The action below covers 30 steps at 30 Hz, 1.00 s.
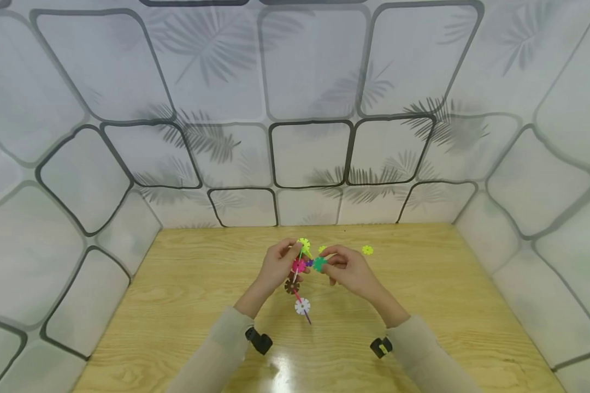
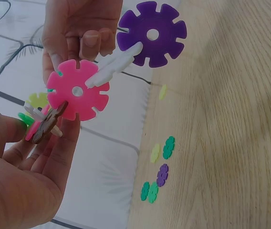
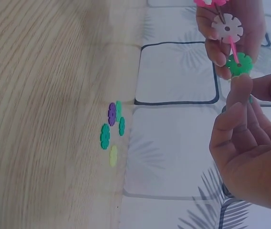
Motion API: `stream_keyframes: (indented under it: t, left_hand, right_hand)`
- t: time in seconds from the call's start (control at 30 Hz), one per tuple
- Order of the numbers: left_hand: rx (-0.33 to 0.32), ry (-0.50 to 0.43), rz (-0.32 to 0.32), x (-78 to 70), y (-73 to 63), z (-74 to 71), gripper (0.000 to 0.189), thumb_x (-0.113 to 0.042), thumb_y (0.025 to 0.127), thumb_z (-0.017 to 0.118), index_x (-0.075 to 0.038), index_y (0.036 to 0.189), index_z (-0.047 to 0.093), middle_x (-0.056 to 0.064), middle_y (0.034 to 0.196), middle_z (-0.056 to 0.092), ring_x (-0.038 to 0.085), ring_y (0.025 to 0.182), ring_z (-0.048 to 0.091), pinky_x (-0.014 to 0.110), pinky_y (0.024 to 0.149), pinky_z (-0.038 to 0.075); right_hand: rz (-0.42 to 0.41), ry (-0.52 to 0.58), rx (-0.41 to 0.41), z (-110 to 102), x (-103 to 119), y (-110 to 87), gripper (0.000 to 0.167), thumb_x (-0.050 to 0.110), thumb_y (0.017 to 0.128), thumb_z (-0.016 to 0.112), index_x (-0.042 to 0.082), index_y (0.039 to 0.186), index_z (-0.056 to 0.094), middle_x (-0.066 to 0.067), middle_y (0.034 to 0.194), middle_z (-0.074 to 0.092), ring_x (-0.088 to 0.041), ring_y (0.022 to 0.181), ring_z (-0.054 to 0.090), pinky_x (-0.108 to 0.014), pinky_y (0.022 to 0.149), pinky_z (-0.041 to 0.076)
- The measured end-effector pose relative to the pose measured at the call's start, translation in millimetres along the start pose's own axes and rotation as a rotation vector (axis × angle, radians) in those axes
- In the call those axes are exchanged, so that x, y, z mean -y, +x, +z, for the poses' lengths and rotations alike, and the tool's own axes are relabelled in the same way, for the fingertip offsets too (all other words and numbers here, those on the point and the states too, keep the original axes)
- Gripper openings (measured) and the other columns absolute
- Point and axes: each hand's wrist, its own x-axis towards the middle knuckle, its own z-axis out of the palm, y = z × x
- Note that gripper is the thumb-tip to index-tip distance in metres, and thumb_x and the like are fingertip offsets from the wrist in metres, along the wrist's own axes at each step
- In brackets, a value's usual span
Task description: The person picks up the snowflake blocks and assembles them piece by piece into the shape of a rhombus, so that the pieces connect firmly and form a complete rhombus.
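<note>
In the head view my left hand [image 1: 280, 265] grips a linked string of notched plastic discs. A yellow disc [image 1: 303, 243] is at its top, with a pink disc [image 1: 298, 266] and a brown disc [image 1: 292, 286] below. A white disc [image 1: 302, 306] and an edge-on purple disc [image 1: 307, 316] hang at the lower end. Beside the string, my right hand [image 1: 349, 270] pinches a green disc [image 1: 319, 265], mostly hidden by the fingers in the right wrist view. The left wrist view shows the purple disc [image 2: 152, 34] slotted to an edge-on white one.
Loose discs lie on the wooden table [image 1: 423, 305] beyond the hands: purple [image 3: 112, 114], yellow [image 3: 113, 156] and several green. Another yellow disc [image 1: 367, 250] lies farther right. Patterned panels [image 1: 310, 153] enclose the back and sides of the table.
</note>
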Motion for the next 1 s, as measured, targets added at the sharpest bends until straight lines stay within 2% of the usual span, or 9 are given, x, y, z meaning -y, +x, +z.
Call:
stream_keyframes:
  t: [0.17,0.2,0.3,0.47,0.67,0.77,0.9,1.0]
  left_hand:
    - [0.005,-0.016,0.008,0.7,1.2,0.8,0.028,-0.020,0.112,0.053,0.005,0.119,0.066,0.034,0.102,0.073,0.018,0.068,0.077,0.041,0.055,0.065]
    - [0.007,-0.016,0.011,0.8,1.2,1.0,0.029,-0.020,0.112,0.053,0.005,0.120,0.065,0.037,0.105,0.071,0.018,0.068,0.077,0.040,0.054,0.065]
    - [0.010,-0.021,0.005,1.0,1.4,1.0,0.029,-0.020,0.112,0.053,0.005,0.121,0.065,0.037,0.106,0.071,0.018,0.067,0.077,0.036,0.053,0.064]
    - [0.017,-0.028,0.004,0.9,1.2,0.4,0.029,-0.019,0.113,0.052,0.006,0.122,0.064,0.040,0.108,0.069,0.020,0.067,0.077,0.038,0.053,0.065]
    - [0.019,-0.021,0.008,0.4,0.3,0.0,0.030,-0.020,0.113,0.052,0.006,0.123,0.064,0.037,0.106,0.071,0.018,0.066,0.076,0.040,0.055,0.065]
    - [0.023,-0.016,0.009,0.3,0.2,0.5,0.031,-0.020,0.113,0.052,0.006,0.123,0.064,0.034,0.103,0.073,0.017,0.065,0.076,0.046,0.057,0.066]
    - [0.019,-0.016,0.003,0.2,0.3,1.3,0.031,-0.021,0.113,0.053,0.005,0.123,0.064,0.028,0.099,0.075,0.017,0.065,0.076,0.056,0.062,0.065]
    - [0.015,-0.014,0.000,-0.4,-0.4,1.4,0.030,-0.021,0.112,0.053,0.004,0.124,0.065,0.027,0.099,0.075,0.016,0.065,0.076,0.056,0.062,0.065]
  right_hand:
    - [-0.006,-0.005,0.008,1.7,1.4,0.9,0.023,0.006,0.100,0.068,0.003,0.123,0.067,-0.007,0.088,0.075,-0.022,0.062,0.065,-0.022,0.053,0.047]
    - [-0.009,-0.005,0.011,1.9,1.4,1.1,0.023,0.006,0.100,0.068,0.002,0.123,0.068,-0.008,0.088,0.075,-0.021,0.062,0.065,-0.022,0.053,0.047]
    - [-0.010,-0.007,0.014,2.8,0.7,1.9,0.024,0.006,0.100,0.068,0.002,0.123,0.068,-0.008,0.088,0.075,-0.025,0.063,0.066,-0.022,0.052,0.047]
    - [-0.004,-0.012,0.011,4.1,0.2,2.3,0.024,0.007,0.100,0.069,0.002,0.123,0.068,-0.007,0.087,0.074,-0.033,0.064,0.067,-0.022,0.051,0.045]
    - [-0.020,0.007,0.008,3.9,2.0,1.1,0.024,0.008,0.101,0.069,0.000,0.124,0.066,-0.008,0.087,0.074,-0.019,0.060,0.064,-0.022,0.051,0.044]
    - [-0.026,0.018,0.012,4.1,2.1,1.7,0.024,0.008,0.101,0.069,-0.001,0.124,0.065,-0.007,0.086,0.074,-0.016,0.060,0.063,-0.021,0.051,0.044]
    - [-0.024,0.025,0.014,5.5,1.9,2.9,0.023,0.008,0.102,0.069,0.001,0.123,0.065,-0.007,0.086,0.074,-0.022,0.061,0.065,-0.021,0.051,0.044]
    - [-0.024,0.041,0.007,6.6,0.8,3.2,0.022,0.008,0.102,0.068,0.000,0.123,0.065,-0.007,0.087,0.074,-0.024,0.062,0.065,-0.022,0.052,0.045]
